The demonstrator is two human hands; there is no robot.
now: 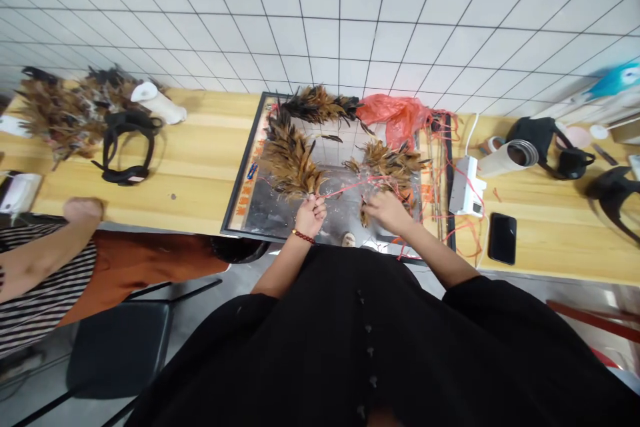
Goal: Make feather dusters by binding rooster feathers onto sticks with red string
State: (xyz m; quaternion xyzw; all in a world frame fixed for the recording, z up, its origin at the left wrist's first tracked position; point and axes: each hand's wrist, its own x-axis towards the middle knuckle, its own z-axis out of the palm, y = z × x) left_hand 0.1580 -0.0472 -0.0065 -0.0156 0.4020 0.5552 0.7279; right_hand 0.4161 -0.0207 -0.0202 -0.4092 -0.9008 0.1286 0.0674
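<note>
My left hand (311, 215), with a beaded bracelet at the wrist, is closed around the narrow end of a feather duster (294, 159). Its brown and black feathers fan out away from me. A pink-red string (350, 185) stretches from beside my left fingers toward the right. My right hand (386, 212) has its fingers curled together, with a small brown feather (365, 216) at the fingertips. Just beyond it lies a pile of loose brown feathers (393, 161). Both hands are over a dark-framed shiny panel (265, 210) on the table.
Another dark feather bundle (320, 105) and a red plastic bag (397, 115) lie at the panel's back. Rightward are a white power strip (467, 187), a phone (503, 238) and a paper roll (510, 157). Leftward, a black headset strap (129, 147) and a co-worker's hand (84, 210) rest on the wooden table (200, 167).
</note>
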